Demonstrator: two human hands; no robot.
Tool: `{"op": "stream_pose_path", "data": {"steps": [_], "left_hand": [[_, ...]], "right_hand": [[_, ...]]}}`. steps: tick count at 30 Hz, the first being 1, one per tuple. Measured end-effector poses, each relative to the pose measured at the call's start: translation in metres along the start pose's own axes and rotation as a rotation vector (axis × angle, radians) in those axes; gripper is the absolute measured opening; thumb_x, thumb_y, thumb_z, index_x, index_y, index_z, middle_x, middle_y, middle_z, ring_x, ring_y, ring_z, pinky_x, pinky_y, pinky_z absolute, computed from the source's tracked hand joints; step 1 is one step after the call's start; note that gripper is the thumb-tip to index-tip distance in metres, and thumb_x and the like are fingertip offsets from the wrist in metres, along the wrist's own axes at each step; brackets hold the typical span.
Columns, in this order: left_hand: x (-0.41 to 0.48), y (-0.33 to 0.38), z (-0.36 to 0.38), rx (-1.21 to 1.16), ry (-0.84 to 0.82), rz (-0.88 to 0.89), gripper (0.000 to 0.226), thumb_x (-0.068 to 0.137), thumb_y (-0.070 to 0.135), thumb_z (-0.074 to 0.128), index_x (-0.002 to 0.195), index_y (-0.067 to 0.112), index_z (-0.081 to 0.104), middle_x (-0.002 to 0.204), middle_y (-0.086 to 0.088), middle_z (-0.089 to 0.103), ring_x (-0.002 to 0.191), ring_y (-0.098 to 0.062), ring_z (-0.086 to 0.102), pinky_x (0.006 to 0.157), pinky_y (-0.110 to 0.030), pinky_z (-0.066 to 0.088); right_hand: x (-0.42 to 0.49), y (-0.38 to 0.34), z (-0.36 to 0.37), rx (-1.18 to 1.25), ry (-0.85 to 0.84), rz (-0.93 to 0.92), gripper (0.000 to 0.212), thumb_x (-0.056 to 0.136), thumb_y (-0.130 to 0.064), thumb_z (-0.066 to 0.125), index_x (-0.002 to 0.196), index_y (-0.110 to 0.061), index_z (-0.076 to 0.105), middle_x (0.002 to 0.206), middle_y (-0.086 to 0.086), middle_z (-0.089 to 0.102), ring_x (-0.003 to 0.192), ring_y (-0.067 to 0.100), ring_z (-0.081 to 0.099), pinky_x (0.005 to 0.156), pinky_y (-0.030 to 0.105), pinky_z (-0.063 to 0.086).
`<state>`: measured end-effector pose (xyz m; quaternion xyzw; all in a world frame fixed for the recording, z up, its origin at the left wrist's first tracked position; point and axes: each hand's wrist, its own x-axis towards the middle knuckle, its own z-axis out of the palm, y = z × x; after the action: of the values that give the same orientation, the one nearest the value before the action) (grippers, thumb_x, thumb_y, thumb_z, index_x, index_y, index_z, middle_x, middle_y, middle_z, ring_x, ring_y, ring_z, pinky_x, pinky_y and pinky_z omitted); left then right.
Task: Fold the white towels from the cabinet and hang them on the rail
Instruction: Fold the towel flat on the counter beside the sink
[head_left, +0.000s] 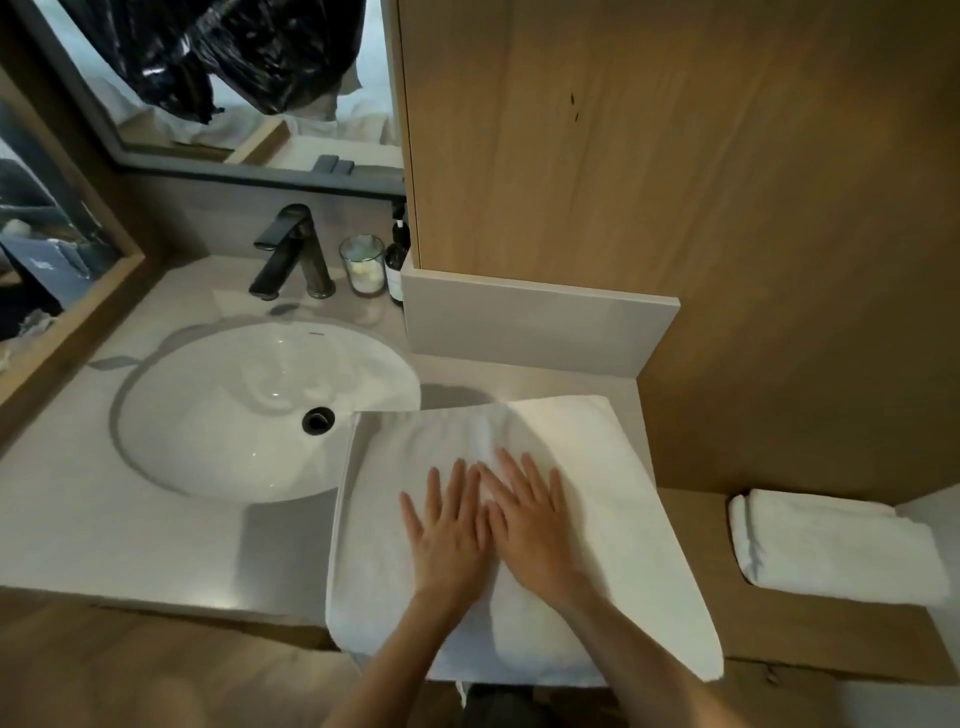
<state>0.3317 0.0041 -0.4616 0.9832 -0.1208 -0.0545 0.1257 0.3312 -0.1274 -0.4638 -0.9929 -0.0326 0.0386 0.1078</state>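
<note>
A large white towel (587, 457) lies folded flat on the grey countertop (104, 525) to the right of the sink, its near edge hanging over the counter's front. My left hand (449, 530) and my right hand (530, 525) both press flat on its middle, side by side, fingers straight and spread. A second white towel (831, 545), folded small, rests on a wooden ledge at the right. No rail is in view.
A round white sink (208, 415) with a black drain sits left of the towel. Behind it stand a black tap (291, 254), a glass jar (363, 265) and a dark pump bottle (397, 260). A wooden cabinet (675, 156) rises behind the towel.
</note>
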Motion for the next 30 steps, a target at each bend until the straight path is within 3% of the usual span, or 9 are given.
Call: {"op": "stream_pose_path", "data": {"steps": [3, 7, 12, 16, 19, 21, 23, 26, 30], "left_hand": [[0.005, -0.016, 0.003, 0.027, 0.026, -0.017, 0.054, 0.099, 0.049, 0.019, 0.151, 0.039, 0.013, 0.161, 0.007, 0.001, 0.148, -0.021, -0.008, 0.116, -0.055, -0.005], [0.018, -0.045, -0.008, -0.021, 0.083, -0.106, 0.055, 0.095, 0.051, 0.019, 0.150, 0.044, 0.015, 0.161, 0.007, 0.002, 0.148, -0.021, -0.009, 0.119, -0.047, -0.004], [0.030, -0.057, -0.012, -0.032, 0.072, -0.104, 0.056, 0.094, 0.052, 0.018, 0.149, 0.046, 0.014, 0.161, 0.006, 0.001, 0.148, -0.022, -0.009, 0.120, -0.044, -0.001], [0.046, -0.048, -0.014, -0.045, 0.027, 0.006, 0.056, 0.094, 0.053, 0.012, 0.149, 0.047, 0.009, 0.160, 0.008, -0.008, 0.146, -0.020, -0.018, 0.119, -0.042, -0.008], [0.064, -0.041, -0.016, -0.046, 0.006, 0.060, 0.059, 0.093, 0.054, 0.004, 0.150, 0.043, 0.004, 0.159, 0.006, -0.014, 0.146, -0.023, -0.019, 0.118, -0.044, -0.012], [0.076, -0.025, -0.015, -0.019, 0.008, 0.123, 0.058, 0.095, 0.054, 0.004, 0.151, 0.038, -0.001, 0.157, 0.002, -0.018, 0.146, -0.026, -0.018, 0.117, -0.047, -0.013], [0.084, 0.000, -0.010, -0.004, -0.012, 0.185, 0.057, 0.097, 0.052, 0.005, 0.151, 0.036, -0.006, 0.157, 0.003, -0.022, 0.145, -0.024, -0.022, 0.117, -0.048, -0.014], [0.087, 0.025, 0.000, 0.052, -0.079, 0.200, 0.059, 0.094, 0.054, -0.004, 0.150, 0.036, -0.012, 0.156, 0.004, -0.028, 0.142, -0.022, -0.028, 0.117, -0.052, -0.012], [0.093, -0.001, -0.005, 0.039, -0.010, 0.137, 0.058, 0.095, 0.057, 0.009, 0.151, 0.042, 0.004, 0.160, 0.007, -0.011, 0.146, -0.018, -0.018, 0.118, -0.047, -0.010]], "right_hand": [[0.004, 0.028, 0.001, -0.016, 0.039, 0.013, 0.051, 0.099, -0.053, 0.026, 0.149, -0.043, 0.025, 0.160, -0.005, 0.020, 0.148, 0.023, 0.016, 0.120, 0.049, 0.010], [0.011, 0.076, -0.008, 0.065, 0.075, 0.130, 0.053, 0.099, -0.053, 0.015, 0.150, -0.042, 0.026, 0.162, -0.006, 0.012, 0.150, 0.018, -0.001, 0.120, 0.048, -0.004], [0.004, 0.107, -0.019, -0.004, 0.067, 0.231, 0.058, 0.096, -0.054, 0.008, 0.152, -0.039, 0.017, 0.163, -0.005, 0.010, 0.150, 0.018, -0.002, 0.122, 0.043, 0.003], [-0.010, 0.108, -0.025, 0.015, 0.001, 0.338, 0.065, 0.091, -0.060, -0.004, 0.153, -0.040, 0.006, 0.163, -0.006, 0.000, 0.150, 0.018, -0.009, 0.119, 0.042, -0.009], [-0.007, 0.105, -0.036, -0.024, -0.027, 0.447, 0.055, 0.100, -0.047, 0.012, 0.152, -0.032, 0.018, 0.162, 0.003, 0.011, 0.149, 0.028, 0.004, 0.117, 0.053, -0.004], [0.004, 0.094, -0.038, 0.000, 0.103, 0.374, 0.051, 0.096, -0.027, 0.024, 0.145, -0.020, 0.038, 0.154, 0.009, 0.032, 0.142, 0.035, 0.024, 0.116, 0.059, 0.012], [0.020, 0.072, -0.027, 0.063, 0.180, 0.220, 0.052, 0.091, -0.018, 0.035, 0.142, -0.017, 0.045, 0.153, 0.007, 0.036, 0.143, 0.033, 0.029, 0.116, 0.055, 0.015], [0.040, 0.044, -0.009, 0.086, 0.099, 0.153, 0.051, 0.096, -0.030, 0.036, 0.145, -0.022, 0.042, 0.156, 0.003, 0.031, 0.145, 0.031, 0.027, 0.116, 0.054, 0.019], [0.040, 0.062, -0.003, -0.016, 0.088, 0.136, 0.051, 0.098, -0.044, 0.033, 0.148, -0.034, 0.035, 0.158, -0.002, 0.027, 0.148, 0.027, 0.017, 0.117, 0.058, 0.011]]}}
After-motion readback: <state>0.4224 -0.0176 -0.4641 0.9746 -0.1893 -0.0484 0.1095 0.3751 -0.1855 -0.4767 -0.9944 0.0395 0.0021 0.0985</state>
